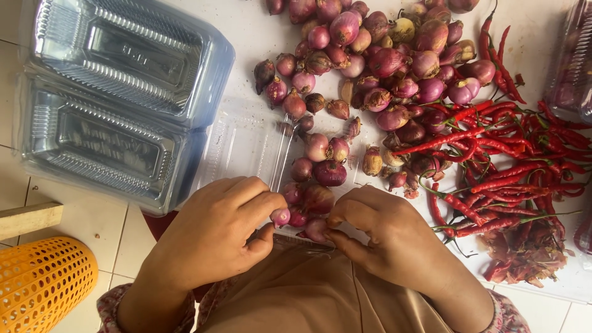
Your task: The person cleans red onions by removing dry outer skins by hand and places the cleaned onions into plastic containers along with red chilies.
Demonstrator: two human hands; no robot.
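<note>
My left hand [219, 231] pinches a small purple shallot [280, 216] between thumb and fingers. Close beside it, my right hand [385, 237] holds another shallot [316, 229] at its fingertips. Both hands hover over an open clear plastic clamshell box [246, 145] that has several shallots lying in it, just in front of my lap. A large heap of shallots [376, 55] spreads across the white surface beyond the hands.
A stack of clear plastic clamshell boxes [117, 92] lies at the left. Red chilli peppers [518, 166] are piled at the right. An orange perforated basket [40, 280] and a wooden piece [28, 219] sit at lower left on the tiled floor.
</note>
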